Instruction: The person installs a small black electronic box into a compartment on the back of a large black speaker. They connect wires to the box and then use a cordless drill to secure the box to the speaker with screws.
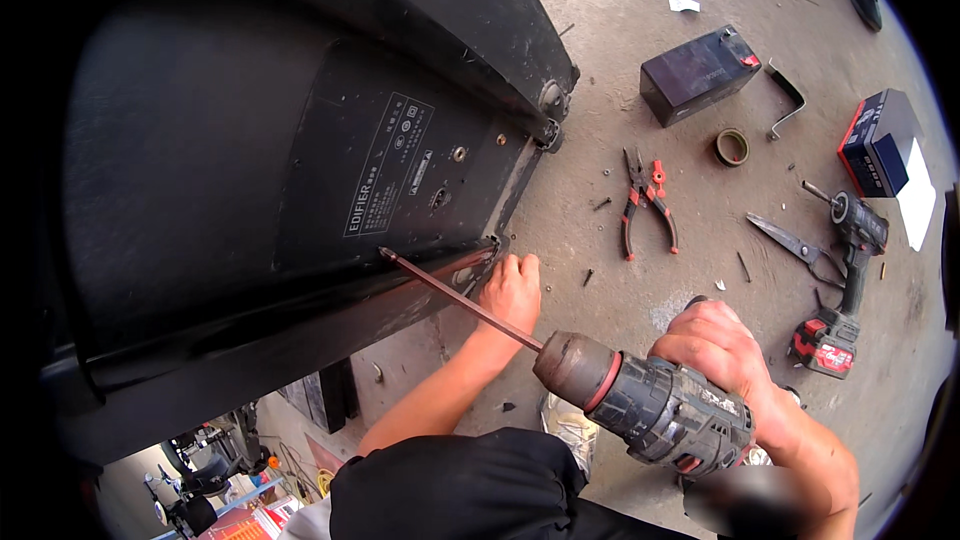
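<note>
A large black speaker cabinet [240, 150] lies on its side at the left, with a printed label on its panel. My right hand [715, 350] grips a cordless drill [650, 405] from above. A long reddish-brown screwdriver bit [455, 297] runs from its chuck toward the cabinet, and its tip appears in front of the panel's lower edge. Whether the tip touches is unclear. My left hand [512, 290] is closed at the cabinet's lower corner, beside a metal fitting [492, 248]. What its curled fingers hold is hidden.
Pliers [647, 205], a tape roll [731, 147], a black battery [700, 75] and a bent metal bracket [787, 100] lie on the concrete floor. Farther right are scissors [795, 245], a second power tool [848, 275] and a box [875, 145]. Loose screws [588, 278] are scattered around.
</note>
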A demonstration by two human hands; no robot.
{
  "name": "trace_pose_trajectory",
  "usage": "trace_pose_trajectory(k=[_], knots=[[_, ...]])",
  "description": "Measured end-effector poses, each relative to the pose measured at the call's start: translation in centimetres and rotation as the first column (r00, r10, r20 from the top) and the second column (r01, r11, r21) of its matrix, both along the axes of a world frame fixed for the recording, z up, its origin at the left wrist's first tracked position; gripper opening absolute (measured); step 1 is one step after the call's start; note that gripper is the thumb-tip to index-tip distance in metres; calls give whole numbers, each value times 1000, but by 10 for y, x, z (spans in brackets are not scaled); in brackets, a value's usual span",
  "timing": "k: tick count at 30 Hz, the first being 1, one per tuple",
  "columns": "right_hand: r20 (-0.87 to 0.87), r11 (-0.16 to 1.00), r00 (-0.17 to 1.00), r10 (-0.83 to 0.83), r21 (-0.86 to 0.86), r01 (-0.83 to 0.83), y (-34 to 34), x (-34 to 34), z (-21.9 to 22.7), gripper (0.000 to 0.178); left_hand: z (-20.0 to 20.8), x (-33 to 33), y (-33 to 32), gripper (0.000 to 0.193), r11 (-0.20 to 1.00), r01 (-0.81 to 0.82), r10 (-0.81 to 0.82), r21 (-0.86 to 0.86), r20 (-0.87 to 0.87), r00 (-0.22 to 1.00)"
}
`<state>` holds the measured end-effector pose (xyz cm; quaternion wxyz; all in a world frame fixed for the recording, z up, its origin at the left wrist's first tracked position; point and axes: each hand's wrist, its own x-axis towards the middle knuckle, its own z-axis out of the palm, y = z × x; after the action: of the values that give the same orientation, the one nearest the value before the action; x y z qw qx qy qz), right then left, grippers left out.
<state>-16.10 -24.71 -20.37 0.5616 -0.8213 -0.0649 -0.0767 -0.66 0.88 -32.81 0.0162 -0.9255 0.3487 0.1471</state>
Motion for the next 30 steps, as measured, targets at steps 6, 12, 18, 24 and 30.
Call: trace_pose_trajectory(k=[6, 12, 18, 24, 30], knots=[[-5, 1000, 1000, -4, -21, 4, -6, -3, 7, 40, 5, -3, -12, 10, 997, 68, -65, -29, 82, 994], [-9, 998, 1000, 3, -55, -4, -11, 0, 12, 42, 5, 0, -9, 6, 998, 54, -53, -23, 22, 998], [47, 993, 999, -15, -112, 20, -7, -1, 14, 44, 0, -3, -13, 9, 999, 36, -37, 17, 63, 997], [37, 994, 999, -5, -110, 9, -7, -3, 15, 44, 0, 0, -12, 19, 994, 109, -109, -18, 33, 994], [82, 979, 996, -22, -201, 38, -5, -1, 19, 41, 32, 11, -20, 28, 951, -162, 51, -262, -385, 922]])
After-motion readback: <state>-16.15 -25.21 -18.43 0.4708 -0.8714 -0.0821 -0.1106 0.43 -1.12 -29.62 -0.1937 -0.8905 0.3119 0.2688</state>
